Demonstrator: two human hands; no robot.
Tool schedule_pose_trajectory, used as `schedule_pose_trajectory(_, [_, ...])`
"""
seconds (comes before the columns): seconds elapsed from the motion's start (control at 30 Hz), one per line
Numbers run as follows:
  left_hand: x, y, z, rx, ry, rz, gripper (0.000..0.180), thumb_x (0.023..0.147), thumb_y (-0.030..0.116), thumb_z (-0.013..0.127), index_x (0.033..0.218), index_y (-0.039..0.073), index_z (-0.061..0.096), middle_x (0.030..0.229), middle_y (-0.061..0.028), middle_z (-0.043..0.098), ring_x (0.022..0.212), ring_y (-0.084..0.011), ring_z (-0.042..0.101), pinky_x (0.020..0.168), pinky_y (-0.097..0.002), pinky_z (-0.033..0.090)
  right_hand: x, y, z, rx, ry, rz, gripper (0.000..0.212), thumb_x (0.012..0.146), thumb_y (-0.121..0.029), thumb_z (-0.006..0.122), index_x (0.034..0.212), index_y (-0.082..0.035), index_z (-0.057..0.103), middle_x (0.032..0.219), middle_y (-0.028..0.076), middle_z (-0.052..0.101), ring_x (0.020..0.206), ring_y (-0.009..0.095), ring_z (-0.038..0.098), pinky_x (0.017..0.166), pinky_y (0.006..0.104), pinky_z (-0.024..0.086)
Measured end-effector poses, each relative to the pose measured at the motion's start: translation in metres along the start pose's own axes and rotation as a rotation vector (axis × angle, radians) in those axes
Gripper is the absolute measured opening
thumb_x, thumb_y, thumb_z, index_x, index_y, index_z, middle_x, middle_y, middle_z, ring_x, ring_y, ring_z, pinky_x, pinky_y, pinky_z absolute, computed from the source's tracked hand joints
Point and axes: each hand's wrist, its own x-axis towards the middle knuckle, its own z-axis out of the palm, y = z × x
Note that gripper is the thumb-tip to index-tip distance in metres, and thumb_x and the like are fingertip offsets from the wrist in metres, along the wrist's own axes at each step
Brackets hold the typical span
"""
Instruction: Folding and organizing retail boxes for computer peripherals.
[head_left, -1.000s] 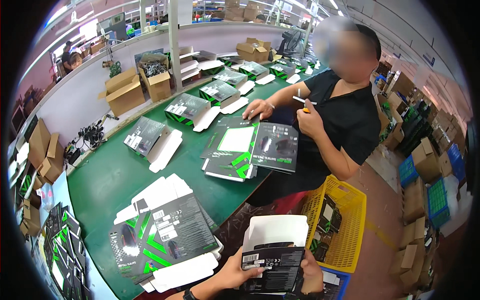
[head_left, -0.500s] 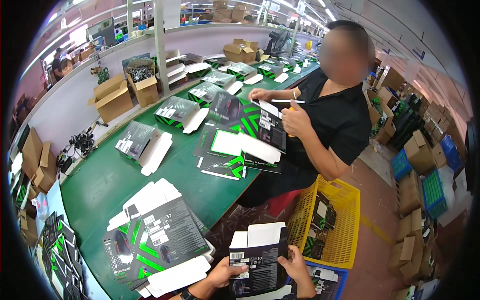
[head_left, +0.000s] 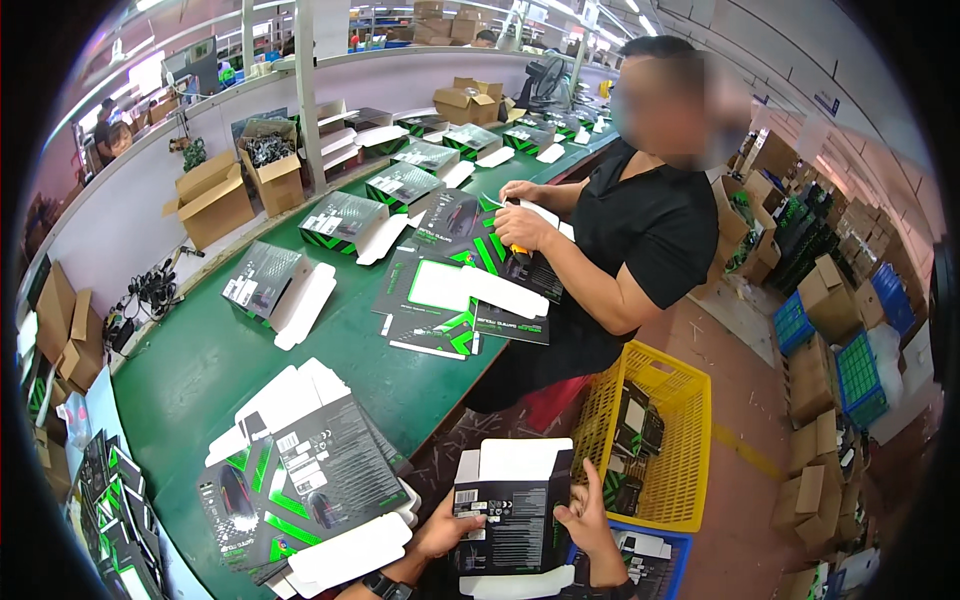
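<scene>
Upright in front of me is a black printed carton with white flaps showing at its top and bottom. My left hand grips its left side, thumb on the printed face. On the right side my right hand holds it, thumb on the face and index finger raised along the edge. Fingers behind the carton are hidden. To the left, a stack of flat black-and-green box blanks with white flaps lies on the green table.
Across the table corner, a co-worker holds an orange-and-black tool over more blanks. Folded open cartons line the table. A yellow crate and a blue crate stand at right. Cables lie by the wall.
The carton in my hands is tilted slightly, its lower white flap showing more. My right index finger has lifted. The co-worker's hands have come down closer to the blanks.
</scene>
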Motion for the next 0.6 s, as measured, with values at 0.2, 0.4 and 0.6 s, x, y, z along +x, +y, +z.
schedule_pose_trajectory(0.2, [-0.010,0.017,0.029,0.725,0.228,0.486,0.091,0.088,0.025,0.076,0.155,0.004,0.019,0.130,-0.0221,0.059,0.122,-0.0292,0.059,0.105,-0.0391,0.044,0.005,0.015,0.010,-0.205,-0.125,-0.083,0.050,0.090,-0.030,0.073,0.130,-0.003,0.059,0.121,0.013,0.061,0.113,0.021,0.057,0.099,0.0359,0.044])
schedule_pose_trajectory(0.4, [-0.006,-0.011,-0.002,0.722,0.188,0.345,0.031,0.094,0.029,0.065,0.102,0.001,0.056,0.097,-0.0174,0.062,0.088,-0.0291,0.063,0.078,-0.0398,0.048,-0.004,0.065,0.014,-0.274,0.067,-0.238,0.022,0.091,-0.020,0.071,0.093,0.002,0.071,0.115,0.012,0.063,0.089,0.020,0.059,0.080,0.0317,0.046])
schedule_pose_trajectory(0.6, [0.020,-0.022,0.004,0.158,0.351,0.757,0.033,0.099,-0.001,0.044,0.133,0.003,0.045,0.122,-0.0143,0.061,0.117,-0.0231,0.056,0.107,-0.0370,0.040,0.008,0.071,0.039,-0.109,0.182,-0.190,0.030,0.086,-0.007,0.075,0.112,-0.001,0.063,0.101,0.005,0.060,0.081,0.009,0.052,0.069,0.0238,0.042])
